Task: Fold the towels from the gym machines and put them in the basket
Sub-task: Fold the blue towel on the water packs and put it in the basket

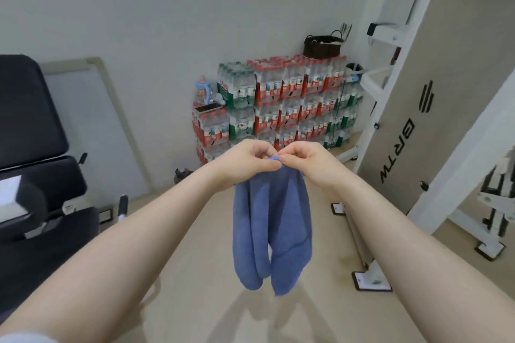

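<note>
The blue towel (274, 220) hangs in the air over the floor, soft, light and limp. The left hand (245, 160) and right hand (305, 160) both pinch its top edge; the corners seem best to hold.

Blue towel (274, 225); dark brown basket (322, 47); black bench (30, 111).

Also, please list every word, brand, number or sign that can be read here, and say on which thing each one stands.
"GRTW", in black letters running down the beige panel of the white gym machine, under a black logo of bars.
Labels on the stacked water bottle packs: red, green and white, too small and blurred to read.
The blue towel that both hands pinch carries no text.
</note>
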The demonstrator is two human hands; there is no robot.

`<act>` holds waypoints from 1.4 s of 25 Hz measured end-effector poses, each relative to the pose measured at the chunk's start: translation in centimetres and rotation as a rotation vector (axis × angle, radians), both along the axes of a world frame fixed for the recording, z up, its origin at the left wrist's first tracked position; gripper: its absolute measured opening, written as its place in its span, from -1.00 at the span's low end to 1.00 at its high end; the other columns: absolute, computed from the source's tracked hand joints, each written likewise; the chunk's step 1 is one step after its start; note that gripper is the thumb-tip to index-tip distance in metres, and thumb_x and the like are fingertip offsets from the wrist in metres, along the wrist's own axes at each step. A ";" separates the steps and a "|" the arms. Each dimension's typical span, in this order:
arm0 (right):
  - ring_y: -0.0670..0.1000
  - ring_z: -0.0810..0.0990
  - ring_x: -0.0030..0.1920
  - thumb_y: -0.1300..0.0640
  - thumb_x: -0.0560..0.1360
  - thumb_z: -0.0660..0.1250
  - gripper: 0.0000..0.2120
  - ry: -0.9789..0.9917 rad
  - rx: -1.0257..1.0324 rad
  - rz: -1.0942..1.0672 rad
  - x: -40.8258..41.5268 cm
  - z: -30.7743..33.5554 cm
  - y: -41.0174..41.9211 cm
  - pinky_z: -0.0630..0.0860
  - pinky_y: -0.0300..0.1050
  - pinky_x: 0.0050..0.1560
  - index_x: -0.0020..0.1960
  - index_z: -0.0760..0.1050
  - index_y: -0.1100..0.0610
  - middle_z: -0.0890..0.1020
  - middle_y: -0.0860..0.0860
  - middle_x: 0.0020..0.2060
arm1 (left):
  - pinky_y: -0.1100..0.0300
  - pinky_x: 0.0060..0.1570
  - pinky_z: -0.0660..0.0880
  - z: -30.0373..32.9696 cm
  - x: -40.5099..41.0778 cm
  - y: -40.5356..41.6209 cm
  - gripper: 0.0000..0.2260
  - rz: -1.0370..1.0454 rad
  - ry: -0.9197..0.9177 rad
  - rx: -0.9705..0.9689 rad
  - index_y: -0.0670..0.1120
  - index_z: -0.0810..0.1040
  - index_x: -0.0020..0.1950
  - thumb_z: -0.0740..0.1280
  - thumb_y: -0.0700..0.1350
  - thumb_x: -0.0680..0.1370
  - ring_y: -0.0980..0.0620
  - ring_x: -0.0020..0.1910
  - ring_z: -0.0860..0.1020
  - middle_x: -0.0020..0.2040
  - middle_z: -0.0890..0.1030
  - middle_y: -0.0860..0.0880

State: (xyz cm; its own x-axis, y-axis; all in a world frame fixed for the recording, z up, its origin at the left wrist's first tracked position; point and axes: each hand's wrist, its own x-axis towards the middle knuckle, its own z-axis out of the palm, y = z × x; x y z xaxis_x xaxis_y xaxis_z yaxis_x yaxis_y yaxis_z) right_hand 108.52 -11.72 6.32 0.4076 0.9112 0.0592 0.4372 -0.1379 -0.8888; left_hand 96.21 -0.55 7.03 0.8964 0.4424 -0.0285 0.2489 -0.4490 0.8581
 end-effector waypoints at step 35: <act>0.11 0.57 -0.14 0.18 0.48 0.21 -0.81 -0.606 -0.054 -0.124 73.1 -2.8 67.7 0.48 -0.03 -0.14 -0.20 0.58 0.18 0.65 0.07 -0.18 | 0.11 -0.42 0.16 -3.3 60.4 68.5 -0.54 0.603 0.298 0.593 -0.10 0.18 -0.44 0.23 0.13 0.53 -0.05 -0.38 0.31 -0.48 0.29 -0.04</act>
